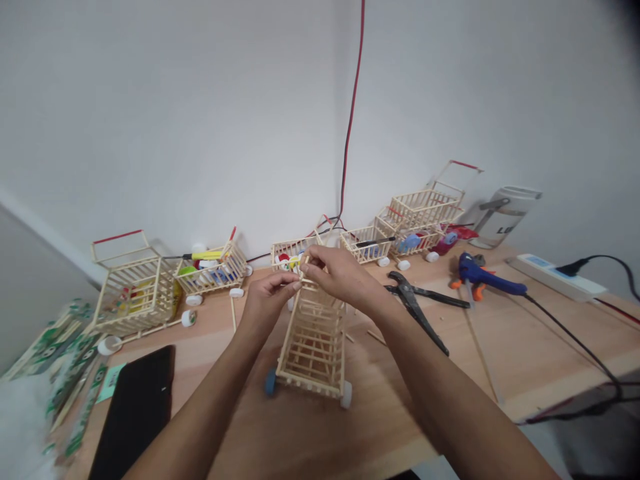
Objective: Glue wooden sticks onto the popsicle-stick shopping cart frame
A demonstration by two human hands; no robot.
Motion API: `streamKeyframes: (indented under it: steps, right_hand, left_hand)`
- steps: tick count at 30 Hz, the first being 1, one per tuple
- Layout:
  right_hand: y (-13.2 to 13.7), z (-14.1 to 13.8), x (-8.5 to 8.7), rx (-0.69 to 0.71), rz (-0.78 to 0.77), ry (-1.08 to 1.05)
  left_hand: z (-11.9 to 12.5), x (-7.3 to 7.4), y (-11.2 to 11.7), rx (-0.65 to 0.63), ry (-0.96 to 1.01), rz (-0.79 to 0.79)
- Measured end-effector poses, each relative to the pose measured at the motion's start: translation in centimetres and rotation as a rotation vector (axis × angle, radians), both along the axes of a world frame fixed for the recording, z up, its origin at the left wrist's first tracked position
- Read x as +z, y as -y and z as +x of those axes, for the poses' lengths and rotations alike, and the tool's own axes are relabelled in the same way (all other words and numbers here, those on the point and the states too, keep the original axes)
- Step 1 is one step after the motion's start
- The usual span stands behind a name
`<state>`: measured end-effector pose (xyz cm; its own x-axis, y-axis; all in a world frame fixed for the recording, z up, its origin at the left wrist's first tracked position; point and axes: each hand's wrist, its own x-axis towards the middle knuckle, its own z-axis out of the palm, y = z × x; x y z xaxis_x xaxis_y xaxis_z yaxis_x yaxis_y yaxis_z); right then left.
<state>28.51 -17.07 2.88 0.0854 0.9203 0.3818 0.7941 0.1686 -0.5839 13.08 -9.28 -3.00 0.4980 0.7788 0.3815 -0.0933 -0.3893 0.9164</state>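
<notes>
A small cart built of thin wooden sticks (pixel 313 340) stands on the wooden table in front of me, with a blue wheel (pixel 271 382) and a white wheel (pixel 346 395) at its near corners. Both of my hands meet at its far end. My left hand (pixel 267 297) pinches at the top of the far end, fingertips pressed together beside the sticks. From the other side, my right hand (pixel 337 272) closes its thumb and fingers on a short wooden stick (pixel 304 261) there. My fingers partly hide where the stick meets the cart.
Several similar stick carts (pixel 133 287) line the wall. On the right lie black pliers (pixel 413 300), a blue glue gun (pixel 487 275) with its cord, and a white power strip (pixel 557 277). A black phone (pixel 135 413) and wrapped sticks (pixel 65 360) lie on the left.
</notes>
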Motion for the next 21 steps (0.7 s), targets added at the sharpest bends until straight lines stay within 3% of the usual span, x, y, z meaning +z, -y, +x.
streamKeyframes:
  steps: [21]
  right_hand:
    - [-0.08, 0.02, 0.16, 0.020, -0.009, 0.019]
  left_hand:
    - [0.04, 0.09, 0.07, 0.005, 0.018, -0.033]
